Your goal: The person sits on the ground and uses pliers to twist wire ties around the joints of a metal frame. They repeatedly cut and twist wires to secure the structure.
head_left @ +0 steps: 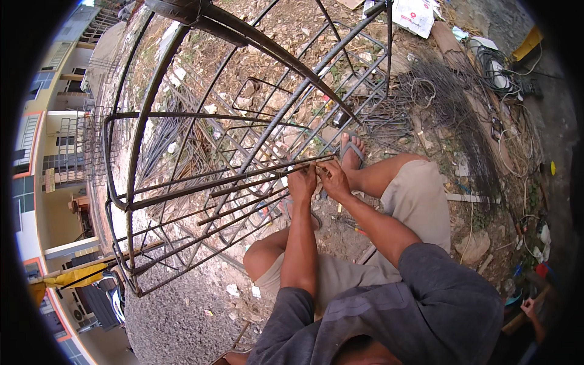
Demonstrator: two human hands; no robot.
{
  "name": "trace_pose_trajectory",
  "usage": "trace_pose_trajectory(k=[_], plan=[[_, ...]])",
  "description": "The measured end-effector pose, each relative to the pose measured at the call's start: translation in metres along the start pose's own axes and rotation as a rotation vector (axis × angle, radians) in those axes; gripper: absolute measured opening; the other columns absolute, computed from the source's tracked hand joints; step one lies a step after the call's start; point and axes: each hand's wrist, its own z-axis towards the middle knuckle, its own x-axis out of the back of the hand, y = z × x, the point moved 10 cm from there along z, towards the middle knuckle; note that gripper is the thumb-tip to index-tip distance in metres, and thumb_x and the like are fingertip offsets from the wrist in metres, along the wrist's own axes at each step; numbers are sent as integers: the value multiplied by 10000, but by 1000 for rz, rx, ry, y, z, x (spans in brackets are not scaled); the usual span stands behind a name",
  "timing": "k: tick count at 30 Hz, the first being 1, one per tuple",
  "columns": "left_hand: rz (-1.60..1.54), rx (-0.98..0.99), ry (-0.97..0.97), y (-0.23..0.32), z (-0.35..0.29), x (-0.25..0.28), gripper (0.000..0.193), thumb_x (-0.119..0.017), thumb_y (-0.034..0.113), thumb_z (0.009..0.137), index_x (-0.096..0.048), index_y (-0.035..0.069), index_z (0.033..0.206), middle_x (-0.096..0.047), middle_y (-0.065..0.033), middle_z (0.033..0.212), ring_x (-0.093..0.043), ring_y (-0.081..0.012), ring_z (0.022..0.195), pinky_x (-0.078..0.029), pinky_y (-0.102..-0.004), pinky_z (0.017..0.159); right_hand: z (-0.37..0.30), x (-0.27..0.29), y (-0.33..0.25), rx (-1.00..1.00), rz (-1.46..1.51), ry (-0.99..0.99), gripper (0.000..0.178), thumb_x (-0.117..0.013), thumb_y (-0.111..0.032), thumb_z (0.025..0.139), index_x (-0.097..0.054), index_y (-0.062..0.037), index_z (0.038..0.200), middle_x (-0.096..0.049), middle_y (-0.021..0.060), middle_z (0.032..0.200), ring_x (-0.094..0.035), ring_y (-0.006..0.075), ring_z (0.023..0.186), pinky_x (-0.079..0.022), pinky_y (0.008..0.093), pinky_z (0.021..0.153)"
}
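It's rough brown dirt for the ground [267, 45], strewn with stones and turning to grey gravel [176, 328] at near left, where two white scraps [233, 290] lie. Over on the left, a heap of thin rods [164, 143]! Across to the right, dark wire [453, 115] sprawls beside a plank [449, 47]; far right, a white sack [415, 17]; nearer, a big stone [474, 246].

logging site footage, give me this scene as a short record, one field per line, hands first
left hand: at dark steel bars, exact grip unclear
right hand: beside the left hand, at the bars
steel cage: extends left of both hands
thin dark wires: heaped at picture right
ground: stony
buildings: left edge
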Motion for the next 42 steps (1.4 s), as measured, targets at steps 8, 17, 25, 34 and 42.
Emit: trace_pose_trajectory(k=[8,17,25,34,42], plan=[[-157,-27,0,-18,5,-11,419,-686,426,881,-726,8,884,-702,-202,778,-686,-384,753,-511,-459,667,7,-9,18,-122,-3,85,179,-593,-166,968,-665,-11,1021,-650,139,919,-628,246,829,-496,367,725],[-569,-149,-68,-8,-3,-3,274,-703,246,929,-689,-28,937,-694,-119,740,-599,-160,649,-465,-337,579,8,-18,33,-310,121,115,215,-609,-227,955,-644,-15,959,-661,134,767,-647,260,702,-489,391,647],[-216,-113,38,-9,-10,-2,274,-644,223,968,-674,-49,957,-680,-199,736,-627,-249,632,-474,-380,599,8,-22,39,-310,256,148,227,-626,-242,964,-645,-18,932,-630,111,722,-594,216,653,-473,372,631],[-196,-205,181,1,-13,4,220,-648,171,942,-663,-37,872,-646,-230,712,-604,-383,592,-445,-427,544,-1,-7,-13,-67,-64,263,159,-583,-110,930,-661,3,1010,-645,170,995,-629,367,941,-502,435,820],[-273,-194,166,-1,-12,3,251,-634,185,960,-672,-31,838,-639,-219,684,-598,-351,559,-434,-425,529,-5,-5,-9,-57,3,278,150,-607,-68,906,-668,0,1025,-651,158,957,-634,353,919,-507,425,820]])
